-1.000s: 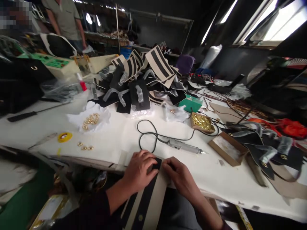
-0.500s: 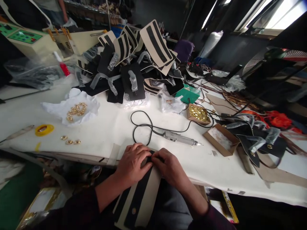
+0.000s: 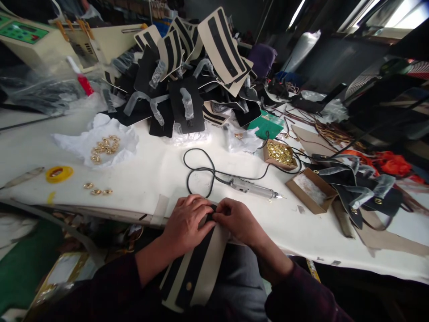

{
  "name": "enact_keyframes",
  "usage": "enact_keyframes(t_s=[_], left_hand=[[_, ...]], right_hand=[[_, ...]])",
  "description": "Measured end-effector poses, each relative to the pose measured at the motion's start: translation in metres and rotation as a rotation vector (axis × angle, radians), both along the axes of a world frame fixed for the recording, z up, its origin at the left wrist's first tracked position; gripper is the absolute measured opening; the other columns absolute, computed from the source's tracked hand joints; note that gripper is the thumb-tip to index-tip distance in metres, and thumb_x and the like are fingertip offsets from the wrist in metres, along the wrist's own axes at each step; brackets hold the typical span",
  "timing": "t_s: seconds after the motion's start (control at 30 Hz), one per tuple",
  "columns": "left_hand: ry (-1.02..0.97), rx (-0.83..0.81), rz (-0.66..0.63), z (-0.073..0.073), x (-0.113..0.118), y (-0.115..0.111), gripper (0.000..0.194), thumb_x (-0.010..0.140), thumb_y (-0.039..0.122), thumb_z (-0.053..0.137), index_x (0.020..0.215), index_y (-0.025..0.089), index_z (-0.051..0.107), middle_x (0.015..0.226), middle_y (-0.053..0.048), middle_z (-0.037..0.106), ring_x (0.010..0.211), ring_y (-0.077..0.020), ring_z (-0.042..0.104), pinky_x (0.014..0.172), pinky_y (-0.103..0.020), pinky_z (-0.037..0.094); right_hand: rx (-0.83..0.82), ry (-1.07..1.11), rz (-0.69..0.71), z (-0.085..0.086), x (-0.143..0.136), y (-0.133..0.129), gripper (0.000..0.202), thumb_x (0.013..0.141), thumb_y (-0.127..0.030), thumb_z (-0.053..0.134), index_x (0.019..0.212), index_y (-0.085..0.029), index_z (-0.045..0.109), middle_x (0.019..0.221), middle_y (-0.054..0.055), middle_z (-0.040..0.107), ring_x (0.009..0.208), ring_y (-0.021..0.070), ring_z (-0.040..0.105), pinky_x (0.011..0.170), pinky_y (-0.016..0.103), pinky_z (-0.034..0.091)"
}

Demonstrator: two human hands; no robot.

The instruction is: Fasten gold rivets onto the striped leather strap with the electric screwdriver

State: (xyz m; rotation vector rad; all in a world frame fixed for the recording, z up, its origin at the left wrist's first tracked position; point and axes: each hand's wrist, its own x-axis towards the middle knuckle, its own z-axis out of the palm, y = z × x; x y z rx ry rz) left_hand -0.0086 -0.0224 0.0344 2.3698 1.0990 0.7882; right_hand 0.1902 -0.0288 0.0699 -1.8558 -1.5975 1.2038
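Observation:
A beige panel with black stripes (image 3: 214, 257) lies over my lap, its upper end at the table edge. My left hand (image 3: 187, 222) is closed over that upper end, fingers on top and thumb along a black stripe. Right beside it, my right hand (image 3: 237, 219) pinches at the black part by the panel's top edge. Whatever small piece its fingertips may hold is hidden. Lower on the panel, a round gold-coloured stud (image 3: 189, 285) shows on a black stripe. Just beyond my hands, a grey electric screwdriver (image 3: 256, 188) rests on the white table, its black cord looped.
Striped and black panels (image 3: 187, 103) are heaped at the back. Gold-coloured rings (image 3: 105, 147) sit on white wrapping at left, near yellow tape (image 3: 59, 174). A box of small gold pieces (image 3: 280, 153) and an open cardboard box (image 3: 311, 191) stand at right.
The view has tilted down a little, so the table things sit higher in the picture. Both hands keep nearly the same hold at the panel's upper end.

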Motion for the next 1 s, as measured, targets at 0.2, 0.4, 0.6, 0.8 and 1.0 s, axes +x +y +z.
enact_keyframes(t_s=[0.2, 0.4, 0.6, 0.8, 1.0], left_hand=[[0.007, 0.001, 0.004, 0.001, -0.001, 0.0, 0.017, 0.091, 0.031, 0.073, 0.106, 0.024, 0.068, 0.123, -0.004, 0.073, 0.124, -0.0282, 0.057, 0.099, -0.049, 0.043], [0.021, 0.011, 0.002, 0.001, -0.001, -0.002, 0.017, 0.092, 0.03, 0.072, 0.108, 0.025, 0.07, 0.123, -0.004, 0.073, 0.123, -0.0285, 0.057, 0.098, -0.048, 0.044], [0.023, 0.022, 0.004, 0.003, -0.001, -0.001, 0.016, 0.092, 0.031, 0.072, 0.108, 0.026, 0.071, 0.122, -0.005, 0.073, 0.123, -0.0285, 0.058, 0.098, -0.048, 0.045], [0.034, 0.027, 0.001, 0.004, -0.001, -0.002, 0.017, 0.092, 0.03, 0.072, 0.107, 0.025, 0.07, 0.122, -0.005, 0.073, 0.123, -0.0287, 0.057, 0.097, -0.048, 0.044], [0.001, 0.017, 0.006, 0.001, -0.001, -0.001, 0.018, 0.09, 0.028, 0.074, 0.107, 0.026, 0.07, 0.121, -0.003, 0.074, 0.122, -0.0272, 0.057, 0.098, -0.047, 0.043]], right_hand=[[-0.267, 0.141, 0.098, 0.004, 0.003, 0.024, 0.011, 0.071, -0.016, 0.072, 0.072, -0.021, 0.062, 0.054, -0.007, 0.059, 0.048, 0.0121, 0.054, 0.047, 0.023, 0.039], [-0.17, 0.152, 0.056, 0.0, 0.004, 0.014, 0.01, 0.074, -0.02, 0.072, 0.075, -0.022, 0.062, 0.054, -0.008, 0.059, 0.047, 0.0106, 0.053, 0.046, 0.022, 0.039], [-0.165, 0.287, 0.019, -0.004, 0.008, 0.007, 0.016, 0.073, -0.028, 0.077, 0.075, -0.02, 0.063, 0.054, -0.007, 0.06, 0.048, 0.01, 0.051, 0.045, 0.02, 0.039], [-0.173, 0.306, 0.063, 0.006, 0.016, 0.011, 0.031, 0.077, -0.045, 0.08, 0.081, -0.018, 0.066, 0.06, -0.004, 0.062, 0.054, 0.013, 0.056, 0.052, 0.024, 0.044], [0.496, -0.57, 0.058, 0.02, 0.073, 0.019, 0.023, 0.091, -0.034, 0.071, 0.109, -0.022, 0.074, 0.112, 0.011, 0.073, 0.103, 0.029, 0.065, 0.088, 0.041, 0.05]])
